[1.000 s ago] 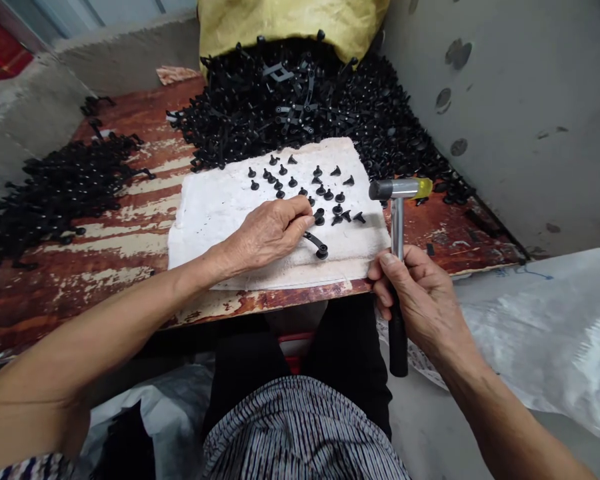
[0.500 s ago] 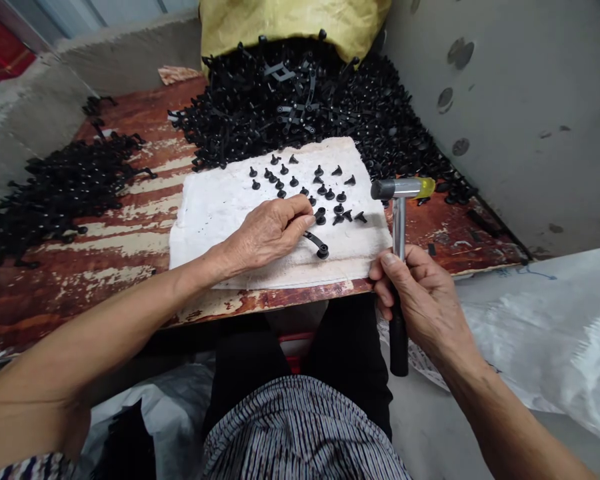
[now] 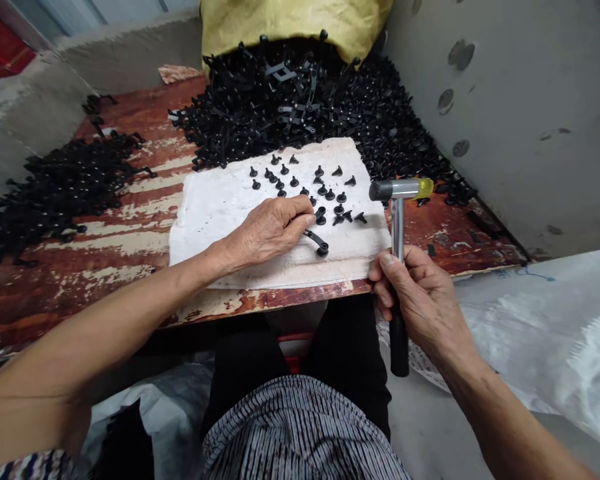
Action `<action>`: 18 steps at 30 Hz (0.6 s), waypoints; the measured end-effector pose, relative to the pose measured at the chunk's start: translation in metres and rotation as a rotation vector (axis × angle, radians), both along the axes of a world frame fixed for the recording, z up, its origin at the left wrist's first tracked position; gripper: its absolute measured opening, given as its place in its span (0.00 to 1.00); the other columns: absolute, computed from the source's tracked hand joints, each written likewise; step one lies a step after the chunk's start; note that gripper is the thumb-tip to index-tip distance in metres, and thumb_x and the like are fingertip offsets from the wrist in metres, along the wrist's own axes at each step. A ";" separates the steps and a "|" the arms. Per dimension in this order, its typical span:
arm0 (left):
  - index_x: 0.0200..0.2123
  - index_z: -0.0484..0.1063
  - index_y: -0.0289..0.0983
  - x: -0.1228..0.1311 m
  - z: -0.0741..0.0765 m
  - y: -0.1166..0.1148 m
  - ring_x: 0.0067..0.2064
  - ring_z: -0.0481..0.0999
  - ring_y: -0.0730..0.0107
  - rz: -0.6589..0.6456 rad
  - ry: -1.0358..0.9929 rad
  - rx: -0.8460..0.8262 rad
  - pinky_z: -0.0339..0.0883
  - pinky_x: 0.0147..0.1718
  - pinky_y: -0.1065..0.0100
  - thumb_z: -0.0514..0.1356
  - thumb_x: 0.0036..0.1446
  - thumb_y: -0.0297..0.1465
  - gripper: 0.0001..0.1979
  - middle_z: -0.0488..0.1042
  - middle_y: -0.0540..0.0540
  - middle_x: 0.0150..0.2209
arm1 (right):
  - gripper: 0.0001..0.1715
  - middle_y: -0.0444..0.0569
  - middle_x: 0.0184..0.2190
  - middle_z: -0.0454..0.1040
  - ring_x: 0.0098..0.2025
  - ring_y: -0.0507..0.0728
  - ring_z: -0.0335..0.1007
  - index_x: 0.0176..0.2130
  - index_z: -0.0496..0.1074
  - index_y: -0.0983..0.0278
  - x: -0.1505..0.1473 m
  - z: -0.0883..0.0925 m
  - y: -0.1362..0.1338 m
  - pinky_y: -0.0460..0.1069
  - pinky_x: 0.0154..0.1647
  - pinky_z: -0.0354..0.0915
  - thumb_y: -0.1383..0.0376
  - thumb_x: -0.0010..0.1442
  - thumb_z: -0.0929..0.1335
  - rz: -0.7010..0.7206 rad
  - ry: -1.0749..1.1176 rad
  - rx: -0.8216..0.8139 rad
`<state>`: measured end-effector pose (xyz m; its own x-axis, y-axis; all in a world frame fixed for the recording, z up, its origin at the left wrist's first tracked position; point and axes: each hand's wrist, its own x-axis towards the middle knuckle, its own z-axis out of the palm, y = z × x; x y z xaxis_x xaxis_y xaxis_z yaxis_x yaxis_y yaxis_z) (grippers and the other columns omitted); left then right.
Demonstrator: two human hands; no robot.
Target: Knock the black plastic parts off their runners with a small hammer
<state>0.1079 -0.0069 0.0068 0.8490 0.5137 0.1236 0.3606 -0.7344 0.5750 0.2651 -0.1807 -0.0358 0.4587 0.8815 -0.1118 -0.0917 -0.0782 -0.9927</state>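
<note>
My left hand [image 3: 267, 232] rests on a white towel [image 3: 220, 227], its fingers drawn together at the tips (whether they pinch anything, I can't tell from up here). Just beside them lies a curved black plastic strip [image 3: 315, 239] ending in a round head, and just past that stand rows of small black plastic pins [image 3: 295, 181], scattered over the towel. My right hand [image 3: 420, 300] is closed firmly around the black-gripped handle of a small hammer [image 3: 397, 227], held upright, its steel head with a yellow tip up near the towel's right edge, well clear of the strip. The towel sits on a weathered red-painted board [image 3: 130, 247] – behind it a great heap of black plastic parts [image 3: 280, 113] spills from a yellow sack [image 3: 295, 20], with a second heap [image 3: 75, 187] to my left.
</note>
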 end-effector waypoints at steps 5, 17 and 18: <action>0.26 0.68 0.36 0.001 0.004 0.002 0.26 0.60 0.77 -0.020 0.015 -0.032 0.56 0.28 0.70 0.51 0.61 0.29 0.11 0.63 0.53 0.23 | 0.14 0.40 0.24 0.68 0.16 0.47 0.56 0.39 0.69 0.62 0.003 0.002 -0.001 0.43 0.11 0.57 0.53 0.63 0.66 0.058 -0.165 -0.037; 0.24 0.67 0.35 -0.001 0.008 -0.001 0.22 0.58 0.78 0.022 0.051 -0.042 0.52 0.25 0.71 0.52 0.59 0.28 0.11 0.59 0.55 0.19 | 0.33 0.57 0.49 0.77 0.43 0.60 0.78 0.67 0.58 0.62 0.004 0.023 0.005 0.56 0.44 0.75 0.73 0.65 0.60 0.073 -1.210 0.295; 0.24 0.66 0.35 -0.001 0.008 -0.001 0.22 0.58 0.78 0.025 0.053 -0.046 0.52 0.25 0.71 0.52 0.59 0.28 0.11 0.59 0.55 0.19 | 0.33 0.57 0.46 0.78 0.41 0.60 0.78 0.67 0.59 0.62 0.006 0.023 0.006 0.56 0.42 0.75 0.73 0.64 0.60 0.126 -1.237 0.273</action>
<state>0.1068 -0.0077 0.0147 0.8403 0.5394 0.0551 0.4094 -0.6978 0.5877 0.2715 -0.1752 -0.0131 0.0391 0.8533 0.5200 0.8963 0.2002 -0.3958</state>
